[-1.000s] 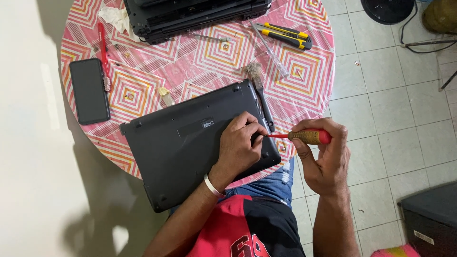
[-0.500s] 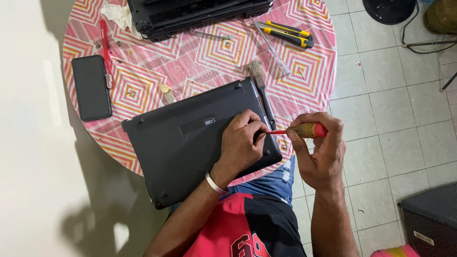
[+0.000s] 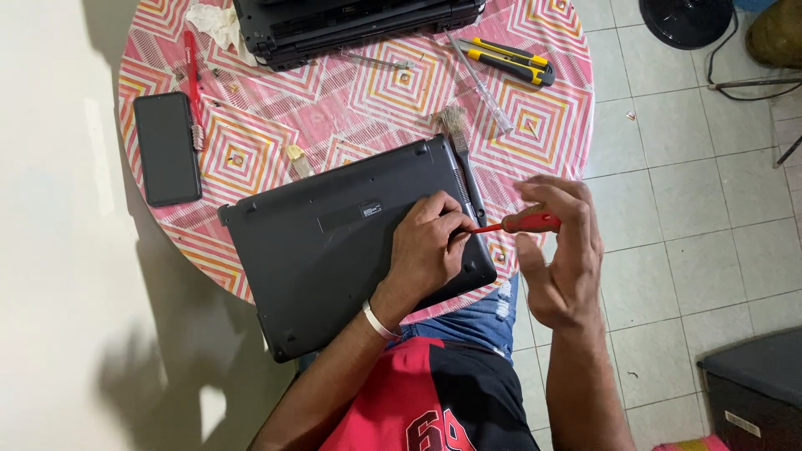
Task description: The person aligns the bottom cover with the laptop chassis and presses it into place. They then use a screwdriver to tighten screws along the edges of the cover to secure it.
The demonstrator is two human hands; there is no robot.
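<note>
While the red-handled screwdriver point(image 3: 520, 224) lay gripped in a closed fist 0.5 s ago, the right hand point(image 3: 561, 255) now has its fingers loosened and spread, the handle resting only between thumb and fingertips. Its tip meets the upturned matte black laptop point(image 3: 334, 250) near the hinge edge, where the left hand point(image 3: 428, 250) presses, fingertips pinching the shaft. A small pale rectangular label (text unreadable) sits mid-panel. Round table point(image 3: 368, 92), pink zigzag cloth; black phone point(image 3: 167, 148) at left.
</note>
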